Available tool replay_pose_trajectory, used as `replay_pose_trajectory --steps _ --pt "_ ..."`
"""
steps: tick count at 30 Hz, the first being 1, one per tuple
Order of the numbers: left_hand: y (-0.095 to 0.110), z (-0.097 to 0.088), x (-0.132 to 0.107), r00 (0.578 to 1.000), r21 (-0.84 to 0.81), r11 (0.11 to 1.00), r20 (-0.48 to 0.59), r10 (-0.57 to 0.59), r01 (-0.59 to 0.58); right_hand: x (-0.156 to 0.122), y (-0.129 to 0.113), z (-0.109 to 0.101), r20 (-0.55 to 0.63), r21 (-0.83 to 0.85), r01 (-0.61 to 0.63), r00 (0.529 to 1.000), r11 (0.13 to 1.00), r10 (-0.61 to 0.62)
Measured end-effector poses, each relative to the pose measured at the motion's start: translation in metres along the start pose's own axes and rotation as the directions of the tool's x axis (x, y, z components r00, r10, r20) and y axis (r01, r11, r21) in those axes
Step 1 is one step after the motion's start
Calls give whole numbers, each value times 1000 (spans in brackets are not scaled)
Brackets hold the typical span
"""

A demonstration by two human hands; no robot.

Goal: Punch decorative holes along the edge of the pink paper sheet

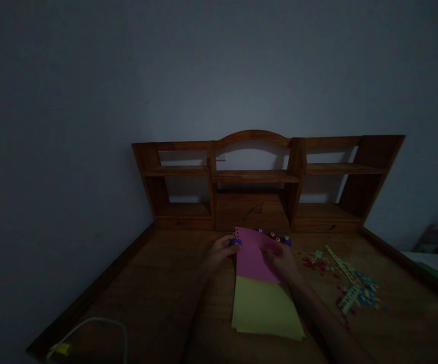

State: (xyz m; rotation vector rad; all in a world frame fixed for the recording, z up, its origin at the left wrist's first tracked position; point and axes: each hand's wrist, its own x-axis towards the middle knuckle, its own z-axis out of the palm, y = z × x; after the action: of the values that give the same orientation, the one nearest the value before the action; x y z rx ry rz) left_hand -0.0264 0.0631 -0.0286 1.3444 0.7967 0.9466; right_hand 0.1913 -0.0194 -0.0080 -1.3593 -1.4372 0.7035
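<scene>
View: head camera, dim light, looking across a wooden tabletop [166, 298] toward its far edge.
Left: the left hand [222, 251] has its grip closed narrow around a small purple punch [236, 242], which sits on the left edge of the pink sheet, by that sheet's far corner.
Right: the right hand [280, 261] lies on the right part of the pink sheet with fingers bent. I cannot tell whether its grip pinches the paper or only presses on it.
Paper: the pink sheet [252, 258] lies flat at mid-tabletop, nearer the far edge. The yellow sheet [264, 308] touches its near end and reaches toward the near edge.
Far edge: a row of punches [277, 237] stands just behind the pink sheet, before the wooden hutch [255, 177].
Right edge: paper scraps [346, 285] are scattered well apart from the sheets.
Near left corner: a white cable [97, 323] loops there.
</scene>
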Motion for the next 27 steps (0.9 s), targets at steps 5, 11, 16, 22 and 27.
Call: replay_pose_trajectory --steps 5,11,16,22,27 --pt "5 2 -4 1000 9 1000 9 0 0 0 -2 -1 5 -9 16 1000 1000 -15" --pt "6 3 -4 1000 -34 999 -6 -22 22 1 2 0 9 2 10 1000 1000 -10" --pt "4 2 -3 1000 -18 1000 -12 -25 25 -1 1 1 18 -14 1 1000 1000 -1" --pt "3 0 -3 1000 29 999 7 -19 18 -3 -5 1 42 3 23 999 1000 -23" --pt "2 -1 -1 999 26 999 14 -39 39 -3 -6 3 21 -16 13 1000 1000 -12"
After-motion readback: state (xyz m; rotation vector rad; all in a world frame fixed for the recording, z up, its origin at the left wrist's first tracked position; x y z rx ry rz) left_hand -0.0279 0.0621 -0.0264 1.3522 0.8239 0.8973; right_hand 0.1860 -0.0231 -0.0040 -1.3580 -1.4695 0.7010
